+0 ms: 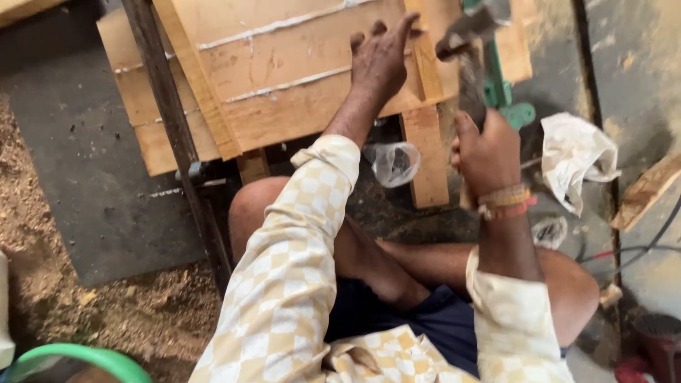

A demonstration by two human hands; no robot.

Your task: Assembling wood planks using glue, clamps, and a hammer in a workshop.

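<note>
Hammer [464, 53] in right hand [488, 152] grip, probably raised.

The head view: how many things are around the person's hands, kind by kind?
Hands: 2, the left hand flat on the wood, the right hand gripping the hammer
Blurred hammer with wooden handle: 1
Pale glued wooden panel: 1
Crumpled white cloth: 1
Clear plastic bag: 1
Dark metal bar: 1
Total: 7
</note>
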